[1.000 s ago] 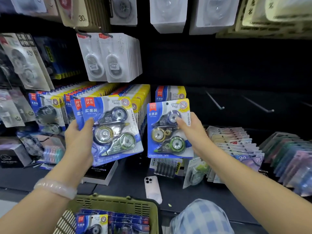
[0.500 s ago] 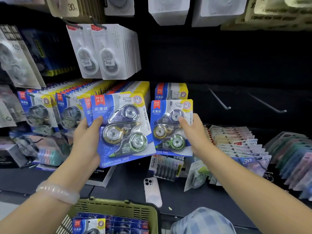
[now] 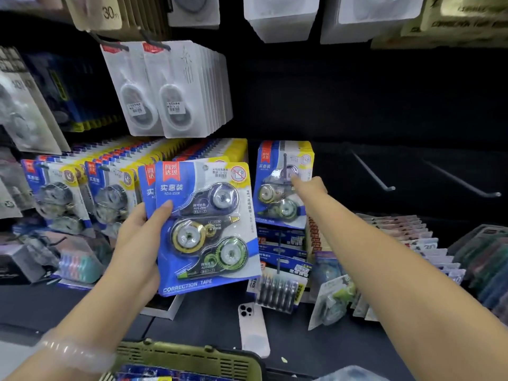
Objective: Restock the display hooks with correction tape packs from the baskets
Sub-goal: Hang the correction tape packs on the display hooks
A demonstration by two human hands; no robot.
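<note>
My left hand (image 3: 137, 243) grips two stacked correction tape packs (image 3: 206, 226) (thumb across the front). My right hand (image 3: 309, 187) presses straight fingers against the pack hanging on the hook (image 3: 283, 185).

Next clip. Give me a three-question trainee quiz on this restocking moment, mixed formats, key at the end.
1. True or false: the left hand grips blue-carded correction tape packs.
2. What does the right hand touch? A) white phone B) blue-carded pack on the hook C) olive plastic basket
3. Fill in: the two bare metal hooks are to the ___ of that hanging pack.

Key: 1 true; 2 B; 3 right.
</note>
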